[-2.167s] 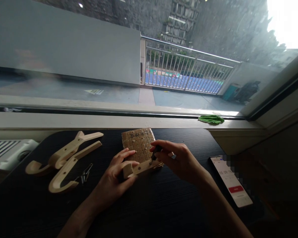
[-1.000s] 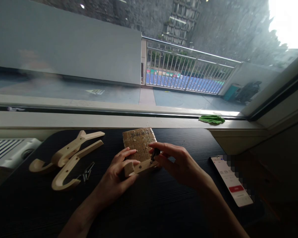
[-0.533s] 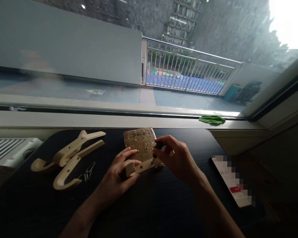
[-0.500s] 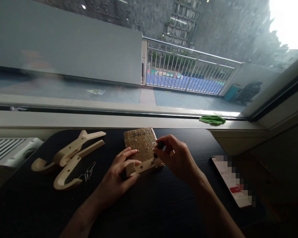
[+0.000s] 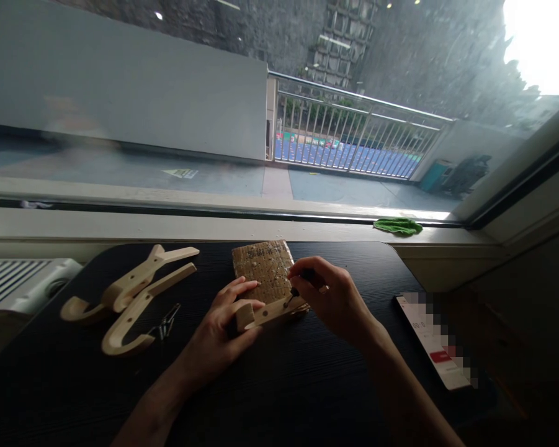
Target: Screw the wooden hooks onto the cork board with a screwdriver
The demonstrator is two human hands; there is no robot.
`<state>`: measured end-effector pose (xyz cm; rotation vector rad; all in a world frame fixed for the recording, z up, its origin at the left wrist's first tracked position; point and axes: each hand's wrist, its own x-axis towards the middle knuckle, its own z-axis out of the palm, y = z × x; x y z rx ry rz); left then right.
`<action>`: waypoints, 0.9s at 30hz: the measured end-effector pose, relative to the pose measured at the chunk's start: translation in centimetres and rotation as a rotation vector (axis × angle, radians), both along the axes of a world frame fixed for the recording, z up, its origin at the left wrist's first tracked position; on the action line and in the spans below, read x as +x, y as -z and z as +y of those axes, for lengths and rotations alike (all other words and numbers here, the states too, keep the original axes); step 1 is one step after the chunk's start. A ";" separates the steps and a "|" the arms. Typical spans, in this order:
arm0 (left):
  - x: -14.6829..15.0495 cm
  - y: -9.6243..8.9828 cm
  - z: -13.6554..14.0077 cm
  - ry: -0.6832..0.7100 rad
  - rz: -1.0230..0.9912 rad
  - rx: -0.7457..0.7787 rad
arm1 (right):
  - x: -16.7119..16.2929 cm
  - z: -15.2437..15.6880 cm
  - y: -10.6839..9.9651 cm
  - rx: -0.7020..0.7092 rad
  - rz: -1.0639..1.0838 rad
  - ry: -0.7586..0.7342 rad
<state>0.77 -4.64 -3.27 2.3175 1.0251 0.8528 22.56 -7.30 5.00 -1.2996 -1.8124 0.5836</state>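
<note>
A pale wooden hook (image 5: 275,310) lies across the near edge of a brown cardboard block (image 5: 262,264), which is wrapped in clear tape. My left hand (image 5: 221,323) grips the hook's left end, with its upper fingers resting on the cardboard. Pinched in my right hand (image 5: 342,301) is a small black screwdriver (image 5: 295,291); the fingers hide most of its handle. Its tip meets the hook at a hole right of the middle. Left of my hands lie two more wooden hooks, one farther back (image 5: 133,287) and one nearer (image 5: 129,323), beside several metal screws (image 5: 167,323).
All this lies on a black table (image 5: 279,385) against a window sill (image 5: 214,228). A phone (image 5: 440,347) rests at the right, and a green cloth (image 5: 398,226) lies on the sill. A white radiator (image 5: 25,282) stands beyond the table's left edge.
My right fingers have shifted and turned around the screwdriver, now covering more of its black handle. The left hand and the hook have stayed in place.
</note>
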 end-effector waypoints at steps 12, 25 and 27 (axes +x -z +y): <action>0.1 -0.2 -0.1 -0.015 0.005 -0.018 | 0.3 0.1 -0.4 0.062 -0.019 -0.136; 0.1 -0.1 -0.2 -0.016 -0.023 -0.020 | -0.5 0.0 0.3 0.215 -0.209 0.119; 0.1 -0.2 -0.2 -0.014 -0.018 -0.013 | -0.8 -0.3 0.1 0.217 -0.242 0.113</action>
